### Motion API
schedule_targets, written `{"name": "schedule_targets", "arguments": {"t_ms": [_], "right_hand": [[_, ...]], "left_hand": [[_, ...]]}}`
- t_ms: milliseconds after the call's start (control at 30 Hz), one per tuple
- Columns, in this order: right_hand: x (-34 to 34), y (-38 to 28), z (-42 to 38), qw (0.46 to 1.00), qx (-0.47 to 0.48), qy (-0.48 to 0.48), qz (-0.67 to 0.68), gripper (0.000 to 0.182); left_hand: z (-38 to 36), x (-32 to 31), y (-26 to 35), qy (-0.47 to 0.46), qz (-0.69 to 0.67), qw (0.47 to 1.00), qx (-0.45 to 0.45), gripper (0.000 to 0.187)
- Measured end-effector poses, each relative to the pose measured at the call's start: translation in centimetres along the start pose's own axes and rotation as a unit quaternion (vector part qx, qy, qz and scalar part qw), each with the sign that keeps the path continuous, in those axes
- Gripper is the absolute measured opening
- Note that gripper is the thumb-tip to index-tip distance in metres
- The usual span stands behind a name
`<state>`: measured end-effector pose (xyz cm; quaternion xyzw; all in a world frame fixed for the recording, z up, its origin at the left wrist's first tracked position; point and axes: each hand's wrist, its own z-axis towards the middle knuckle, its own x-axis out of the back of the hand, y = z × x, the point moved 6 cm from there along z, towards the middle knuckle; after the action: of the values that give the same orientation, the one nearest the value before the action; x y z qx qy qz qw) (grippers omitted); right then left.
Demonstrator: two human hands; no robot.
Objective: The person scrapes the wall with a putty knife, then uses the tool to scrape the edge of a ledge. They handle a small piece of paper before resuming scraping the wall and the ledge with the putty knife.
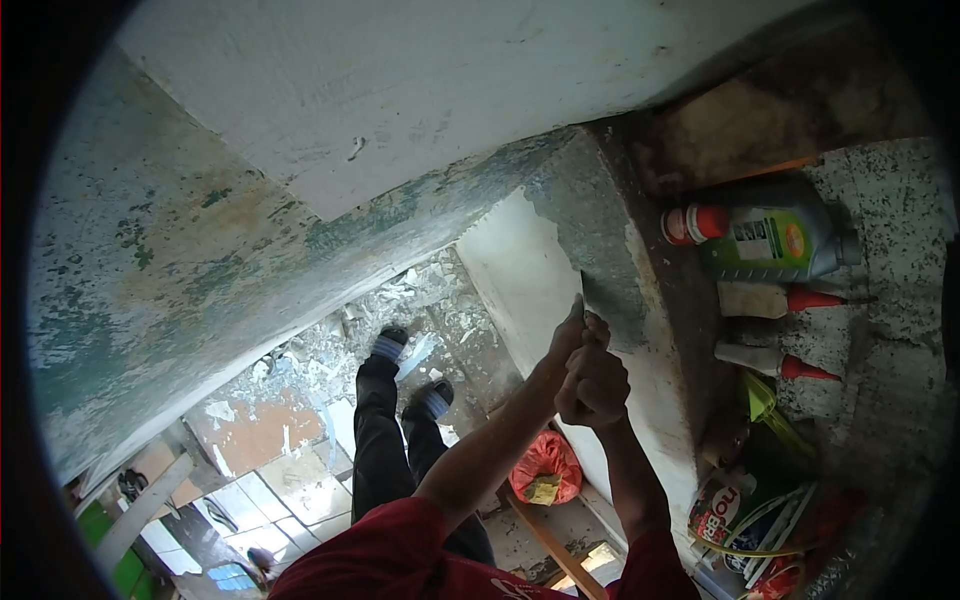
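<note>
Both hands are raised together in front of the pillar-like wall face [610,235]. My left hand [575,335] grips a thin scraper [583,287], its thumb stretched up along the tool and its blade against the wall. Just below it, my right hand [592,387] is closed in a fist around the lower part of the tool, mostly hiding the handle. Around the blade, a smooth whitish area [520,250] meets rough grey-green surface.
A shelf [880,220] at right holds a grey-green jug [765,240], a red-capped container [693,224] and two red-nozzled tubes [750,300]. Below are a red bag [545,465] and a wooden strip [550,545]. Flakes [300,350] litter the floor around my slippered feet [390,342].
</note>
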<state>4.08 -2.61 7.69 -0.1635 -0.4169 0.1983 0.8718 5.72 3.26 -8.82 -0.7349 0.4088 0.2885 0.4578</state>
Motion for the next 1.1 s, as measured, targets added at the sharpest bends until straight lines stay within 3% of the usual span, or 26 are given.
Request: {"name": "schedule_targets", "arguments": {"t_ms": [67, 133, 200, 333, 400, 467, 567, 633, 700, 833, 1000, 1067, 1100], "right_hand": [[-0.4, -0.6, 1.5, 0.999, 0.034, -0.009, 0.013, 0.023], [-0.9, 0.3, 0.0, 0.993, -0.008, 0.107, 0.041, 0.024], [-0.5, -1.3, 1.9, 0.996, 0.049, 0.049, 0.057, 0.024], [-1.6, -0.7, 1.7, 0.998, 0.054, -0.027, 0.013, 0.028], [-1.5, -0.1, 0.3, 0.994, 0.059, 0.071, 0.050, 0.029], [-1.9, 0.6, -0.8, 0.993, 0.053, 0.091, 0.059, 0.029], [-2.6, 0.7, 0.4, 0.999, 0.036, 0.000, 0.020, 0.021], [-2.6, 1.2, -2.5, 0.980, 0.034, 0.184, 0.071, 0.022], [-3.1, 2.3, -4.1, 0.970, 0.030, 0.224, 0.092, 0.025], [-3.2, 1.5, -0.6, 0.997, 0.036, 0.053, 0.053, 0.030], [-1.6, -0.8, 0.3, 0.998, 0.040, 0.041, 0.029, 0.029], [-2.3, -1.1, 0.9, 1.000, 0.020, -0.006, 0.015, 0.029], [-3.1, -1.0, 0.1, 0.998, -0.040, -0.051, 0.028, 0.026]], "left_hand": [[-1.1, -1.4, -0.1, -0.054, -0.069, 0.995, 0.052, 0.022], [-0.5, -0.6, -0.4, -0.082, -0.135, 0.982, 0.105, 0.017], [0.0, 0.3, -0.1, -0.074, -0.134, 0.982, 0.108, 0.018], [-1.5, -0.1, 0.8, -0.052, -0.091, 0.989, 0.101, 0.020], [-1.2, -0.3, 0.9, -0.058, -0.092, 0.989, 0.102, 0.021], [-1.0, 0.0, 1.3, -0.053, -0.085, 0.990, 0.098, 0.022], [-1.8, -0.2, 1.7, -0.050, -0.076, 0.991, 0.101, 0.023], [-2.0, 0.1, 0.9, -0.053, -0.081, 0.989, 0.114, 0.024], [-1.4, 0.2, 0.8, -0.057, -0.085, 0.988, 0.115, 0.025], [-1.6, 0.0, 2.2, -0.047, -0.068, 0.990, 0.112, 0.027], [-2.0, 0.6, 0.9, -0.053, -0.073, 0.986, 0.141, 0.030], [-2.3, 0.6, 1.2, -0.049, -0.076, 0.984, 0.153, 0.031], [-2.4, 0.6, 1.2, -0.053, -0.075, 0.983, 0.162, 0.031]]}}
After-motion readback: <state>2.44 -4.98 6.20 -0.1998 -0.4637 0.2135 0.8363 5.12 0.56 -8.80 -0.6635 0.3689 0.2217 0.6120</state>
